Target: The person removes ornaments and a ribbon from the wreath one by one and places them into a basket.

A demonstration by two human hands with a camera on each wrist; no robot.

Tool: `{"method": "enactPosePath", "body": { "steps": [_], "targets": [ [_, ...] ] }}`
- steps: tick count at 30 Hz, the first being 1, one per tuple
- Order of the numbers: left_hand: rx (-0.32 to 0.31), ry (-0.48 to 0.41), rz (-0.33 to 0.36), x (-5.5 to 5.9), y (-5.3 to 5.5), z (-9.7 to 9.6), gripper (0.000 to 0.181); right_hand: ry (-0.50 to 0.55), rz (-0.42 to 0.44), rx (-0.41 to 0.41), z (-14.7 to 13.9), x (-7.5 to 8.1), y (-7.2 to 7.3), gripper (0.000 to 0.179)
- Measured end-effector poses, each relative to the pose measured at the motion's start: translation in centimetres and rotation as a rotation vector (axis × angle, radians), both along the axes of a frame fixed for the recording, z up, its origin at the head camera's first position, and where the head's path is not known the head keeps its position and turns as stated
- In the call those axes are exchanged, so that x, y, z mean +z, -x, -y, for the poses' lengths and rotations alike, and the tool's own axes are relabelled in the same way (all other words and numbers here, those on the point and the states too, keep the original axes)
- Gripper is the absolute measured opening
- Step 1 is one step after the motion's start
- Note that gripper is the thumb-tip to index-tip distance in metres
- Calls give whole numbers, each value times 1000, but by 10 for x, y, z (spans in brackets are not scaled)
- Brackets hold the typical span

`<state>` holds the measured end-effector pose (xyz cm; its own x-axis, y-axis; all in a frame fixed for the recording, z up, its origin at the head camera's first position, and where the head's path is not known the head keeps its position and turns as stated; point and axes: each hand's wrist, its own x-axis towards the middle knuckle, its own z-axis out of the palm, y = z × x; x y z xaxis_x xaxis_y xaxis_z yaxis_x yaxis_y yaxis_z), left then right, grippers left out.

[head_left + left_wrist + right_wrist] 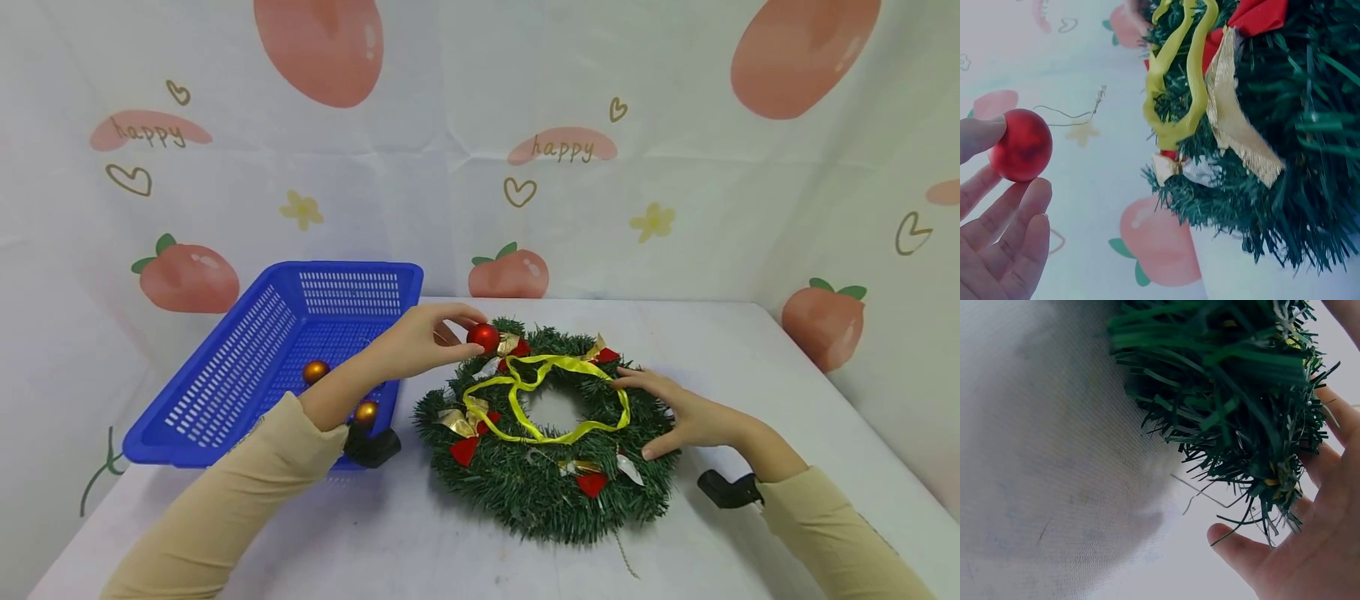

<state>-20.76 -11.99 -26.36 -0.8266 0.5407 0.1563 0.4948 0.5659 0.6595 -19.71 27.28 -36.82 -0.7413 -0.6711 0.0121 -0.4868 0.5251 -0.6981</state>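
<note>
A shiny red Christmas ball (pixel 483 337) is pinched between thumb and fingers of my left hand (pixel 424 340), over the upper left of a green wreath (pixel 540 492). In the left wrist view a thin wire loop trails from the red ball (pixel 1021 145), apart from the wreath. My right hand (pixel 693 417) lies at the wreath's right side, thumb and fingers spread around its edge; in the right wrist view, green bristles hide part of the fingers. On the wreath sit a loose yellow ribbon (pixel 577 433) and several red, gold and white bows.
Left of the wreath stands a blue perforated basket (pixel 210 367) holding two orange-gold balls (pixel 316 372), partly hidden by the left forearm. A thin wire end hangs from the wreath's lower edge onto the white table (pixel 420 542). A printed cloth (pixel 450 192) backs the table.
</note>
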Motion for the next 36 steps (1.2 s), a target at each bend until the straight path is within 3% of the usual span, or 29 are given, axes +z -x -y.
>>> {"method": "enactPosePath", "body": {
  "steps": [9,29,36],
  "targets": [
    [54,-22,9,8,-4,19,39,-8,-5,-19,1,3,-2,96],
    [196,5,-28,17,-10,62,38,-23,6,-4,2,2,-2,92],
    [236,24,6,20,-11,74,41,-25,6,-5,2,1,-2,92]
  ]
}}
